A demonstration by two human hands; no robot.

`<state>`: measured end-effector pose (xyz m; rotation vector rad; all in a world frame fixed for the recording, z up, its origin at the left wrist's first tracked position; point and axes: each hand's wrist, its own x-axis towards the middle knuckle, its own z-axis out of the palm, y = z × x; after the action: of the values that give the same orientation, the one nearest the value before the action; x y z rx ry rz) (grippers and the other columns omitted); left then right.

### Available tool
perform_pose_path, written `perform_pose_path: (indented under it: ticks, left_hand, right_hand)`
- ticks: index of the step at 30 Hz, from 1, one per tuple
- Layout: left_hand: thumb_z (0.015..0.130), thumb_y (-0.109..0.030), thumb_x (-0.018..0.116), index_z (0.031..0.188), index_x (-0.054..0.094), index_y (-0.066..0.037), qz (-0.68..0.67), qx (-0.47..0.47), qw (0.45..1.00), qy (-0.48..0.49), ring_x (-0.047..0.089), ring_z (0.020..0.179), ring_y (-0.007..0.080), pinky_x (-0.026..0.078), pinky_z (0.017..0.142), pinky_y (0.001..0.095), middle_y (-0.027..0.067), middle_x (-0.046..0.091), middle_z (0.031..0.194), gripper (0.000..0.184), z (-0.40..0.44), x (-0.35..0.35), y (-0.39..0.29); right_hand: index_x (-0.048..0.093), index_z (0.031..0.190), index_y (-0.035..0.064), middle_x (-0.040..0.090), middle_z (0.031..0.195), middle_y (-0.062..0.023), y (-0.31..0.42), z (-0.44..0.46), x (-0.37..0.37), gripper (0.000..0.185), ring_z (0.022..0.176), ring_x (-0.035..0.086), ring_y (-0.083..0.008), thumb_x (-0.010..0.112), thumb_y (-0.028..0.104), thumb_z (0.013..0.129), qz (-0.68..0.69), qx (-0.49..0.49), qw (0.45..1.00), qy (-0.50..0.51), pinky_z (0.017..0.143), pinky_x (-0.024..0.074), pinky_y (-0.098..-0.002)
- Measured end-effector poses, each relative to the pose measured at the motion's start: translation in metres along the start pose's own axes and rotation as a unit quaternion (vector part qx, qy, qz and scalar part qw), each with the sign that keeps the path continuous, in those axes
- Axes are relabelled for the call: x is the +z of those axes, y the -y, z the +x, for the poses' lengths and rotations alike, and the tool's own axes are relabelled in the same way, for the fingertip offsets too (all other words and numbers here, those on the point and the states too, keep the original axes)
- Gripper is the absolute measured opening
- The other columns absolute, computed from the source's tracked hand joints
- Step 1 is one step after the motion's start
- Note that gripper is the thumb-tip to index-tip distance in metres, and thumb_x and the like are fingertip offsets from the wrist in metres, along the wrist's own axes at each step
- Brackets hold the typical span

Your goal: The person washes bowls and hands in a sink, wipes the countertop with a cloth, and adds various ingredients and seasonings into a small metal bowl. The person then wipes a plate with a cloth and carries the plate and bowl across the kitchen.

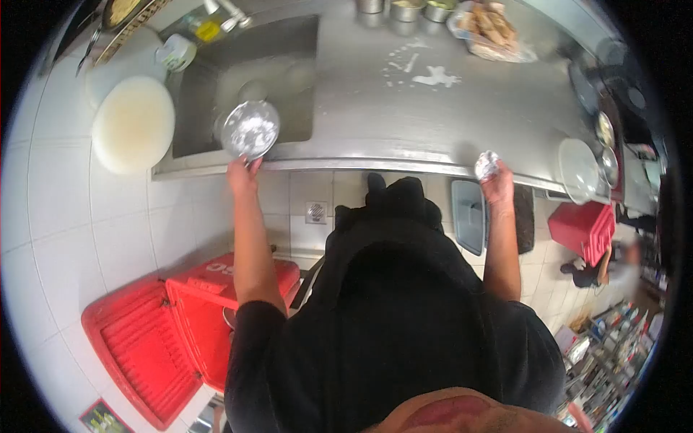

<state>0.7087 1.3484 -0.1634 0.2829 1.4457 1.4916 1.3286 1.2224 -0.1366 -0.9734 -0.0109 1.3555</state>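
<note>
My left hand (245,172) is closed on the near edge of a round metal bowl (250,131) with white suds in it. The bowl hangs over the front edge of the sink (297,119), where cloudy water lies. Off to the right, at the counter's front edge, my right hand (498,186) is wrapped around a crumpled, silvery-white wad (487,164). Whether that wad is foil or a scouring pad I cannot tell. A patch of white foam (437,76) lies on the steel counter (375,123) between and beyond my hands.
Left of the sink are a white round board (133,124) and a tub (175,53). Metal containers (406,10) and a bag of food (492,32) stand at the back. Below are an open red bin (144,353) and a grey tub (468,216). Another person (588,273) is at right near a red box (583,229).
</note>
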Motion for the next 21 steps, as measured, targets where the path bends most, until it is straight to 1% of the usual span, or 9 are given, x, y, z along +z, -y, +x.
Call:
perform_pose_path:
  ticks: [3,6,9,10,13,16,19,20,21]
  left_hand:
    - [0.083,0.003,0.055,0.098,0.048,0.005,0.01,-0.005,1.0,-0.011,0.061,0.089,0.0291,0.062,0.067,0.0385,0.0168,0.054,0.102,0.017,0.033,0.006,-0.009]
    - [0.081,0.001,0.057,0.093,0.049,0.004,0.05,0.008,0.998,-0.024,0.062,0.081,0.0265,0.063,0.062,0.0365,0.0147,0.055,0.095,0.014,0.056,0.011,-0.019]
    - [0.081,0.0,0.058,0.085,0.051,0.002,0.127,0.017,0.991,-0.04,0.062,0.074,0.0236,0.062,0.054,0.0336,0.012,0.056,0.088,0.009,0.091,0.008,-0.023]
    - [0.078,0.001,0.059,0.077,0.051,0.001,0.134,0.024,0.989,-0.059,0.061,0.068,0.0212,0.06,0.048,0.0316,0.0099,0.055,0.079,0.008,0.099,0.009,-0.023]
    - [0.075,0.002,0.059,0.076,0.053,0.002,0.211,0.006,0.975,-0.062,0.062,0.069,0.0225,0.059,0.049,0.0316,0.0111,0.058,0.08,0.007,0.132,0.004,-0.026]
    - [0.073,-0.001,0.06,0.078,0.055,0.005,0.23,0.019,0.972,-0.053,0.064,0.067,0.0248,0.059,0.049,0.033,0.014,0.061,0.078,0.008,0.165,0.009,-0.02]
    - [0.074,-0.005,0.061,0.082,0.057,0.007,0.361,-0.01,0.933,0.013,0.066,0.065,0.0264,0.057,0.047,0.0349,0.0167,0.063,0.078,0.015,0.246,-0.014,0.008]
    - [0.076,-0.01,0.062,0.082,0.057,0.008,0.418,-0.016,0.908,0.036,0.066,0.063,0.0257,0.055,0.047,0.0362,0.0171,0.061,0.071,0.02,0.268,-0.014,0.018]
    - [0.076,-0.012,0.062,0.083,0.057,0.008,0.413,-0.026,0.908,0.061,0.065,0.063,0.0256,0.055,0.048,0.0359,0.017,0.061,0.073,0.021,0.282,-0.004,0.019]
  right_hand:
    - [0.058,0.104,-0.0007,0.064,0.1,-0.0156,-0.009,0.047,0.043,0.022,0.091,0.064,-0.0268,0.045,0.012,0.091,-0.01,-0.001,1.0,-0.012,0.08,0.0544,-0.0389]
    - [0.058,0.104,-0.0016,0.064,0.099,-0.0156,-0.029,0.094,0.087,0.023,0.091,0.064,-0.0273,0.044,0.011,0.091,-0.008,0.034,0.997,0.072,0.081,0.0536,-0.0381]
    - [0.057,0.107,-0.0024,0.064,0.098,-0.0163,-0.062,0.135,0.141,0.024,0.09,0.064,-0.0276,0.043,0.01,0.092,-0.019,0.081,0.992,0.092,0.08,0.0533,-0.0375]
    - [0.055,0.11,-0.0038,0.063,0.1,-0.0174,-0.072,0.143,0.159,0.025,0.09,0.063,-0.0276,0.043,0.01,0.092,-0.008,0.1,0.988,0.12,0.081,0.0532,-0.038]
    - [0.054,0.11,-0.0055,0.063,0.102,-0.0176,-0.093,0.144,0.217,0.025,0.091,0.064,-0.0273,0.044,0.009,0.092,-0.087,0.085,0.991,0.061,0.081,0.0535,-0.0381]
    - [0.054,0.11,-0.0067,0.063,0.103,-0.0171,-0.104,0.154,0.242,0.025,0.091,0.064,-0.0269,0.045,0.009,0.092,-0.118,0.071,0.987,0.078,0.08,0.0543,-0.0372]
    - [0.055,0.109,-0.0051,0.063,0.102,-0.0166,-0.113,0.152,0.246,0.025,0.091,0.063,-0.026,0.045,0.009,0.092,-0.134,0.045,0.989,0.034,0.081,0.0535,-0.0366]
    - [0.055,0.109,-0.0048,0.063,0.101,-0.0163,-0.116,0.15,0.242,0.024,0.091,0.063,-0.0257,0.044,0.009,0.092,-0.124,0.039,0.991,0.017,0.081,0.0534,-0.0365]
    - [0.054,0.109,-0.0045,0.063,0.101,-0.0161,-0.119,0.148,0.239,0.024,0.091,0.063,-0.0254,0.044,0.009,0.092,-0.115,0.03,0.993,-0.002,0.082,0.0532,-0.0363]
